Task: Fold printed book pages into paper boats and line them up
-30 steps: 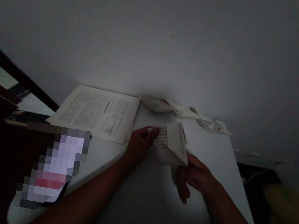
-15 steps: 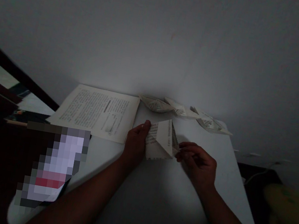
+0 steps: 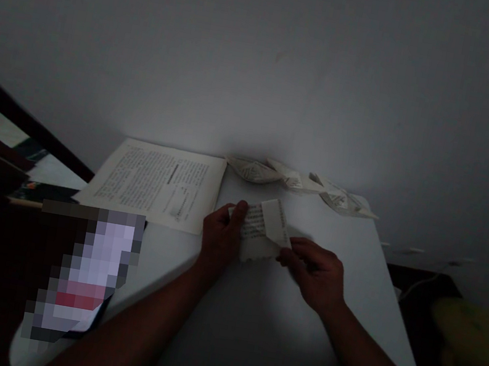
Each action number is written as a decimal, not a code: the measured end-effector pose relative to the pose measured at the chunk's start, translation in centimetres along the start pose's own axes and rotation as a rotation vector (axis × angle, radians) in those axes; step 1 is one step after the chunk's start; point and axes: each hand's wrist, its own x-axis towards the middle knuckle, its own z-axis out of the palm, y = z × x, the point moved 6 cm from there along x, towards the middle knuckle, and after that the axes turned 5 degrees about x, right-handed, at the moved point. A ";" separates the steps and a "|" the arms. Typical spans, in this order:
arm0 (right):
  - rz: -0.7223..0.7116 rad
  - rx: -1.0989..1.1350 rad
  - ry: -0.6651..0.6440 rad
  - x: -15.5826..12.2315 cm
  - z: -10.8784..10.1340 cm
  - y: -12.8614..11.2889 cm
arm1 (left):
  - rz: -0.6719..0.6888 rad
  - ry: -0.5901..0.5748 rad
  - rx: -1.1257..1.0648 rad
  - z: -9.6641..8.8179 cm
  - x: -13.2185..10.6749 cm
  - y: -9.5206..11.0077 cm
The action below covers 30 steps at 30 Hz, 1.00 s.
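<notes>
A folded sheet of printed paper [image 3: 260,226] is held between both hands above the white table. My left hand [image 3: 222,235] grips its left side, thumb on top. My right hand [image 3: 317,270] pinches its lower right corner between thumb and fingers. A pale flap lies folded over the paper's right part, with printed lines showing to its left. Beyond the hands, three folded paper boats stand in a row by the wall: a left one [image 3: 253,171], a middle one [image 3: 294,180] and a right one [image 3: 344,201].
Printed pages [image 3: 155,184] lie in a stack at the table's back left. A phone [image 3: 92,276], its screen blurred out, lies along the left edge of the white table [image 3: 218,341]. The wall [image 3: 263,73] rises right behind. Off the right side is a blurred yellow thing [image 3: 471,340].
The opening at the paper's right side has closed, and the paper now looks flatter. My right hand has moved slightly left, still at the corner.
</notes>
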 end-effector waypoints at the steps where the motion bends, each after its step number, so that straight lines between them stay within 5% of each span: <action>1: 0.023 0.005 0.000 0.0 0.0 0.1 | -0.005 -0.014 -0.018 0.1 0.0 -0.1; 11: 0.049 0.032 0.046 -0.2 -0.6 0.2 | -0.139 -0.465 -0.118 2.9 -1.4 -0.4; 19: 0.151 0.136 0.253 -1.0 -1.0 1.3 | -0.174 -0.449 -0.383 3.1 -0.9 -0.9; 30: 0.145 0.118 0.142 -0.3 -0.6 1.0 | -0.170 -0.429 -0.317 2.9 -0.7 -1.3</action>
